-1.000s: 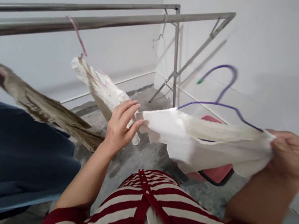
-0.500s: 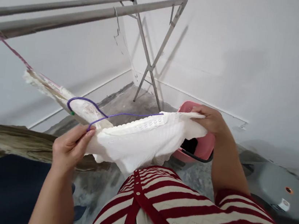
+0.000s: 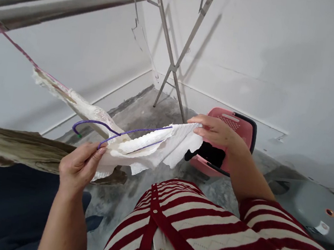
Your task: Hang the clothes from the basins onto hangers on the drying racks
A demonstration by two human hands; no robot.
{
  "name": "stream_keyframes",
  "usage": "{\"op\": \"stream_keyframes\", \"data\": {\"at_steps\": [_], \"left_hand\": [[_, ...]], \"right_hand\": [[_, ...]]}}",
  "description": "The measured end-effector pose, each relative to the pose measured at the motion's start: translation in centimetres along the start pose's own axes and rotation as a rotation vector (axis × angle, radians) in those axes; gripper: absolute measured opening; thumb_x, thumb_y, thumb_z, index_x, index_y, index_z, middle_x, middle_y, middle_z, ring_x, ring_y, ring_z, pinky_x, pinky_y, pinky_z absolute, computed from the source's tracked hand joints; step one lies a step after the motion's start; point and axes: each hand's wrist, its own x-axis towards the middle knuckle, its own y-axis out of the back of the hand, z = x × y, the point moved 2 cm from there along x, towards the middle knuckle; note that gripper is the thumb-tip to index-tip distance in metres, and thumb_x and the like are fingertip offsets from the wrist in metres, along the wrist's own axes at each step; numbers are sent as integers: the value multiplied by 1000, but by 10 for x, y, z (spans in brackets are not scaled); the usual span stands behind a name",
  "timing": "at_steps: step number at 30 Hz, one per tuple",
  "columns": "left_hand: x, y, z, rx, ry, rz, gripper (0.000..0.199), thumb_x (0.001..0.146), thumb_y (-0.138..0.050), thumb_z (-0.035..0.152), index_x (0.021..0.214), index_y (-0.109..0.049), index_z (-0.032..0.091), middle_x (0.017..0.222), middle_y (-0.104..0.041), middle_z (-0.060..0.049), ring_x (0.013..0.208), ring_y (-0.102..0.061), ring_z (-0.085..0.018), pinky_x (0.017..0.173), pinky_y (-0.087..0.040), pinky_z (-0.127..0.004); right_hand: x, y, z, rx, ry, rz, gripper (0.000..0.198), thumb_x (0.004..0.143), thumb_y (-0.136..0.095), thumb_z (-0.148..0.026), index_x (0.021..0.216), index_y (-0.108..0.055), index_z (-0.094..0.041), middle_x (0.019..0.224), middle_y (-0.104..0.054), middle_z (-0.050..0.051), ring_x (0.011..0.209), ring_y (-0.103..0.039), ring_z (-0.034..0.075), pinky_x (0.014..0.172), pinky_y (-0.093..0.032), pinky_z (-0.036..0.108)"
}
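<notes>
We record: clothes hanger point(image 3: 119, 134), purple, green-tipped; lightweight garment point(image 3: 178, 145), white; basket point(image 3: 243, 129), pink, black-rimmed; knit top point(image 3: 199, 227), dark-red and cream stripes; drying rack point(image 3: 87, 8), grey; second hanger point(image 3: 17, 48), pink.

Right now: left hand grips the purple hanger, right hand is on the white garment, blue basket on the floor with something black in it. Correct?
Not the color: the basket is pink, as the head view shows. Left hand on the purple hanger, right hand on the white garment and something black in the basket all stand.
</notes>
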Motion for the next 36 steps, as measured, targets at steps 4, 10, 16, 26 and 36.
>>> {"op": "stream_keyframes", "data": {"at_steps": [4,10,16,26,36], "left_hand": [[4,-2,2,1,-28,-57,15,79,-64,17,92,-69,22,79,-68,0,68,-62,-12,65,-48,-22],[4,-14,3,4,-46,-126,16,80,-63,18,95,-68,22,82,-68,0,70,-62,-13,65,-48,-23],[2,0,-7,-1,105,-94,39,74,-71,31,111,-63,23,101,-67,-4,91,-62,-19,82,-48,-30],[-30,11,-49,-428,546,355,16,73,-68,33,81,-71,20,74,-68,1,68,-58,-12,64,-45,-22],[-35,13,-49,-554,617,376,24,70,-72,41,80,-71,19,68,-63,2,58,-52,-9,58,-42,-21]], "right_hand": [[11,-13,-6,-140,108,-63,23,90,-44,-34,85,-61,-20,81,-64,4,79,-57,16,82,-42,33],[16,-31,-13,-198,261,-35,23,92,-41,-30,85,-58,-16,81,-63,5,75,-55,14,79,-39,31],[3,-3,-9,-133,89,132,18,87,-47,-30,81,-59,-18,77,-62,4,71,-56,14,65,-41,26],[-34,7,56,113,-295,363,20,71,-65,-36,81,-69,-19,75,-66,4,66,-56,15,60,-44,28],[-42,-4,71,226,-346,608,11,57,-70,-29,66,-70,-22,65,-63,2,59,-54,16,53,-43,29]]}}
